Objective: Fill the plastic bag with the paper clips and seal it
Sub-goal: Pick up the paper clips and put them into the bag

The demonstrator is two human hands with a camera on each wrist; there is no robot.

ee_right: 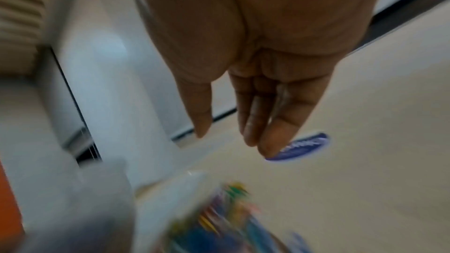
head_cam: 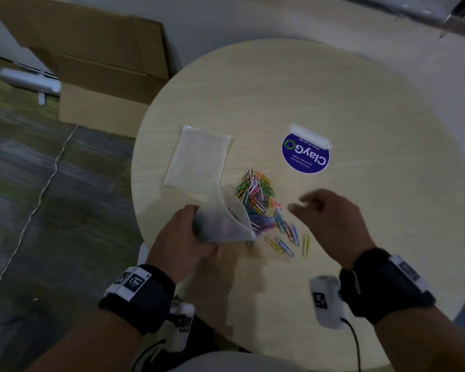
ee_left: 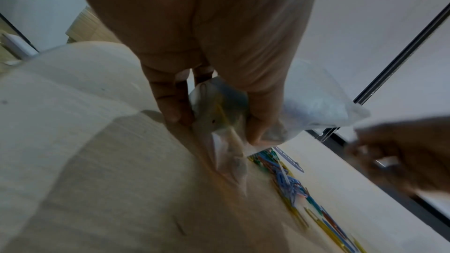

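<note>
Translucent plastic is bunched in the left hand [head_cam: 181, 232], whose fingers and thumb pinch the plastic bag [head_cam: 223, 218] by its lower part so that its open mouth tilts up and to the right, over the near left edge of the heap. Some coloured shapes seem to show through the film, so a few clips may already be inside. The right hand [head_cam: 330, 218] hovers just right of the heap, fingers loosely extended and holding nothing. The paper clips [head_cam: 258, 200] lie in a bright pile between the two hands, its long axis running from far to near, with a few strays [head_cam: 290, 242] scattered at the near end. The empty hand is the one free to gather them, and the pile lies to its left, towards the bag's mouth; the likely move is a sweep or pinch leftward. A second flat bag [head_cam: 199, 157] lies just beyond the pile to the far left, and a blue round sticker [head_cam: 305, 154] lies on the far right. All rest on a pale round wooden surface [head_cam: 333, 89]; flattened cardboard [head_cam: 97, 57] stands in the dim room at far left.
</note>
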